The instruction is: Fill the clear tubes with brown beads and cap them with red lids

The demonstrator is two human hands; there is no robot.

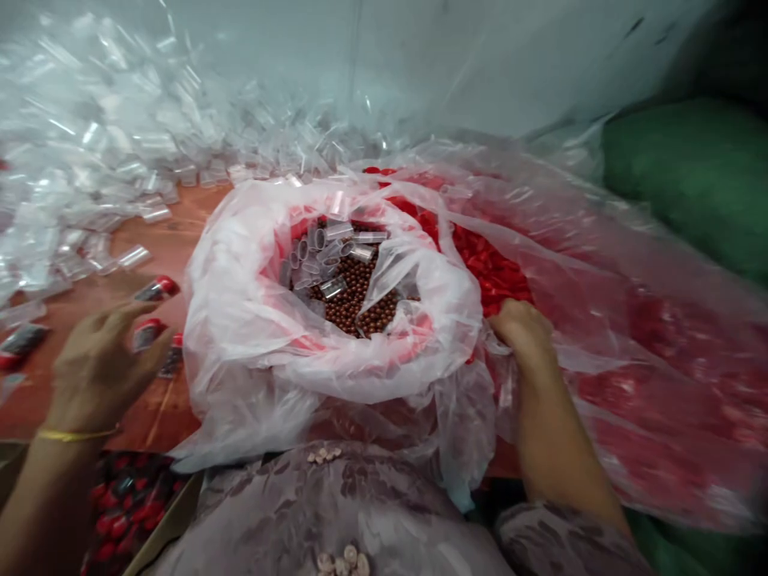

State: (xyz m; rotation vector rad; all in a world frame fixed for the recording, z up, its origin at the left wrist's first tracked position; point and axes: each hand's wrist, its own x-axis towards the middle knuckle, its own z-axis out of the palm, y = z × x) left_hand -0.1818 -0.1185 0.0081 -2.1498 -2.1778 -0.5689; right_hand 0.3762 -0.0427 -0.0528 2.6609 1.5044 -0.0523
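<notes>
My left hand (99, 364) hovers over the table's left part with thumb and fingers apart, holding nothing I can see. Close to its fingertips lie small clear tubes with red caps and dark contents, among them one capped tube (157, 289). In front of me stands a container lined with a white plastic bag (234, 320). Inside it are brown beads (354, 300) and several clear empty tubes (318, 240). My right hand (522, 332) is closed beside the bag's right side, at the edge of a heap of red caps (492, 268); what its fingers grip is hidden.
A large pile of clear tubes (132, 144) covers the back left of the reddish table (162, 240). Clear plastic sheeting (600, 304) spreads over red pieces on the right, beside a green sack (690, 176). Below left, a box holds red-capped tubes (129, 504).
</notes>
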